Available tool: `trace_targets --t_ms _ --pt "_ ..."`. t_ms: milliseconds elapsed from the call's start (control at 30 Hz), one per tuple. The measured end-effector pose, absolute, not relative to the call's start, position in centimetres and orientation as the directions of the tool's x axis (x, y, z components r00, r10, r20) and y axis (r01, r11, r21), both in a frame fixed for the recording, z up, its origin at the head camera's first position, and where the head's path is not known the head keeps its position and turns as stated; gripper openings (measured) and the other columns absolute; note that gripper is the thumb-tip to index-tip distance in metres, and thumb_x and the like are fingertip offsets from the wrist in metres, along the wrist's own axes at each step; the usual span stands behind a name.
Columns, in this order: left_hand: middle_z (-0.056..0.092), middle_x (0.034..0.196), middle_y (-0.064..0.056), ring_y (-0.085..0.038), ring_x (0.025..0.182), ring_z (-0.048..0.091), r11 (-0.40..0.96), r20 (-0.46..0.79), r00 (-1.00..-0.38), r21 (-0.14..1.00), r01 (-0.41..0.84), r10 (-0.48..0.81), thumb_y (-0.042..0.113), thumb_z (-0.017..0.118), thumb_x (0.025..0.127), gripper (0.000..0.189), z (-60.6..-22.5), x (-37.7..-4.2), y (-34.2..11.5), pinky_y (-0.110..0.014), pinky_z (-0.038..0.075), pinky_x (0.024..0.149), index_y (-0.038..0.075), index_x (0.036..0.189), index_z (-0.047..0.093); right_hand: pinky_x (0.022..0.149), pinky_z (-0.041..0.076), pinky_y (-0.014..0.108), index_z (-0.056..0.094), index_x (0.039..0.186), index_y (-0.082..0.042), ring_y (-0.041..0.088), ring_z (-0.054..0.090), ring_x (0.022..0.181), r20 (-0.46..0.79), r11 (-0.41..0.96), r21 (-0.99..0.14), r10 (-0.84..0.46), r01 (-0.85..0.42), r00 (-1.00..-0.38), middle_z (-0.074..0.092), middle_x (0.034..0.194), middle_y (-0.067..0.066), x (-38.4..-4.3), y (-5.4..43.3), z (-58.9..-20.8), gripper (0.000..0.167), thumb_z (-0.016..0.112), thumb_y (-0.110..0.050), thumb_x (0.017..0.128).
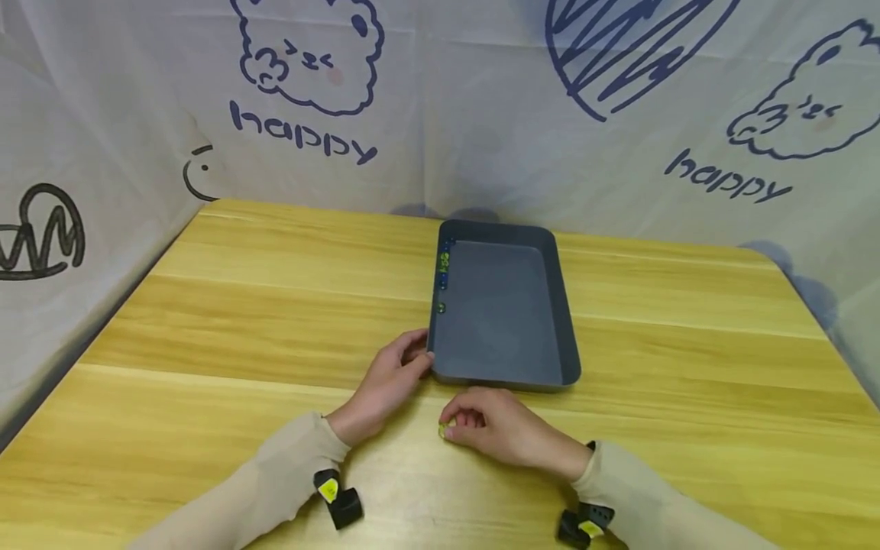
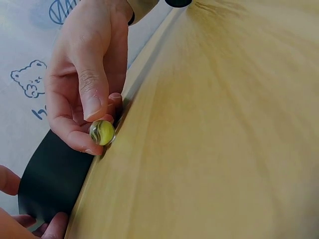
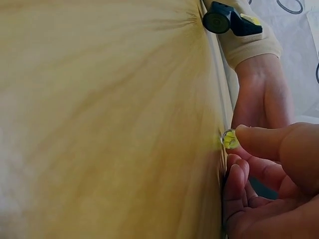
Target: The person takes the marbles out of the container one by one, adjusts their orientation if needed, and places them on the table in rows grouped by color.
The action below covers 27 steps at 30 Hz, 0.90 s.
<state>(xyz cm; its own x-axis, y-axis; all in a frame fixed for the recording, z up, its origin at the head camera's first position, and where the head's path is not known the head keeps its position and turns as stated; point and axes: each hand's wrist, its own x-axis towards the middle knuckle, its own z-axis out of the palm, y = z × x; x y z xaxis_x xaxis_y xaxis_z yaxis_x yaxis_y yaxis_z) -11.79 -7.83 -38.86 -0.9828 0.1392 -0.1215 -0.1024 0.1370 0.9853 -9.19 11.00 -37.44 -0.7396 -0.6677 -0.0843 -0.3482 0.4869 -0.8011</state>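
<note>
Low over the table, my right hand (image 1: 502,428) pinches a clear glass marble (image 2: 102,133) with a yellow swirl between thumb and fingertips. It is in front of the tray's near edge. My left hand (image 1: 388,382) holds the near left corner of a dark grey rectangular tray (image 1: 498,321), one digit at the rim and others against the outer wall. Inside the tray, several small marbles (image 1: 443,263), blue and yellow-green, line the left wall. A single greenish marble (image 1: 441,308) lies apart from them, closer to me.
The tray rests on a wood-grain table (image 1: 275,298), its far end near the back edge. Behind hangs a white cloth (image 1: 467,114) with bear drawings and "happy" lettering. Black wrist cameras (image 1: 340,500) sit on both beige sleeves.
</note>
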Motion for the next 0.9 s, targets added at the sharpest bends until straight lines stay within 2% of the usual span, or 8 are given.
trace_targets --t_ms 233,900 --pt "0.055 0.130 -0.020 -0.028 0.113 0.055 0.141 -0.126 -0.982 0.984 -0.106 0.139 0.006 0.051 0.097 0.042 -38.70 -11.77 -7.86 -0.038 0.047 0.094 -0.005 0.137 0.047 0.063 0.046 0.023 0.071 0.100 -0.006 0.004 0.051 0.070 -0.088 0.481 -0.809 -0.666 -0.337 -0.741 0.056 0.078 -0.009 -9.18 11.00 -37.37 0.013 0.069 -0.014 0.090" --pt "0.055 0.130 -0.020 -0.028 0.113 0.055 0.148 -0.124 -0.982 0.984 -0.103 0.141 0.006 0.051 0.097 0.042 -38.73 -11.79 -7.79 -0.039 0.047 0.094 -0.005 0.138 0.047 0.062 0.046 0.022 0.070 0.094 -0.007 0.002 0.051 0.068 -0.085 0.488 -0.806 -0.657 -0.336 -0.749 0.056 0.075 -0.010 -9.15 11.05 -37.31 0.009 0.072 -0.014 0.088"
